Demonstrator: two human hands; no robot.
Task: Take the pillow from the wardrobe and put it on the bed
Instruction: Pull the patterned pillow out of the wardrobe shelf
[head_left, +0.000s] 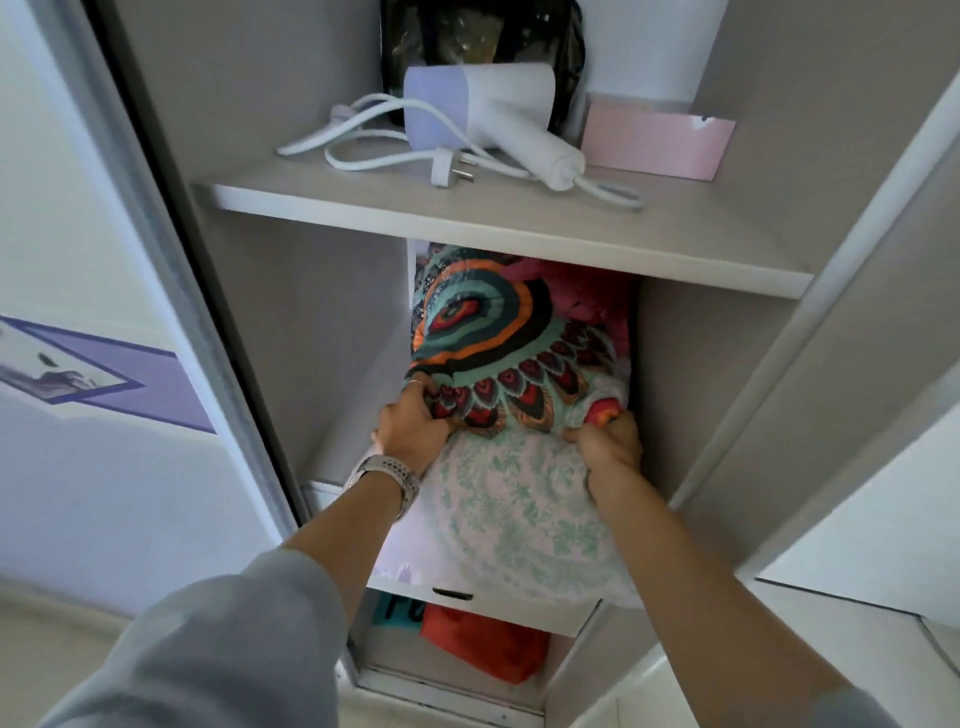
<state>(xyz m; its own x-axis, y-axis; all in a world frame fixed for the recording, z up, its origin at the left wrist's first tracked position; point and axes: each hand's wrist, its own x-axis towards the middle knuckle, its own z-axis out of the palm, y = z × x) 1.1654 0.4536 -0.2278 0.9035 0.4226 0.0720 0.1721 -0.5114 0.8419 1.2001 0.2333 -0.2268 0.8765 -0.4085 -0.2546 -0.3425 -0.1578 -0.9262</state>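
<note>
A colourful pillow (498, 332) with a teal, orange and red peacock-feather print stands on edge in the middle compartment of the open wardrobe (332, 322). Below it lies a paler pillow (514, 514) with a green pattern on white. My left hand (410, 426), with a watch on its wrist, grips the lower left edge of the colourful pillow. On the lower right corner of that pillow my right hand (605, 447) is closed. Both arms reach forward into the compartment. The bed is out of view.
The shelf above (498, 223) holds a white and lilac hair dryer (488, 114) with its cord, a pink box (657, 140) and a dark bag (483, 36). Below, an orange cloth (483, 649) lies in a lower compartment. The sliding door (104, 312) is at left.
</note>
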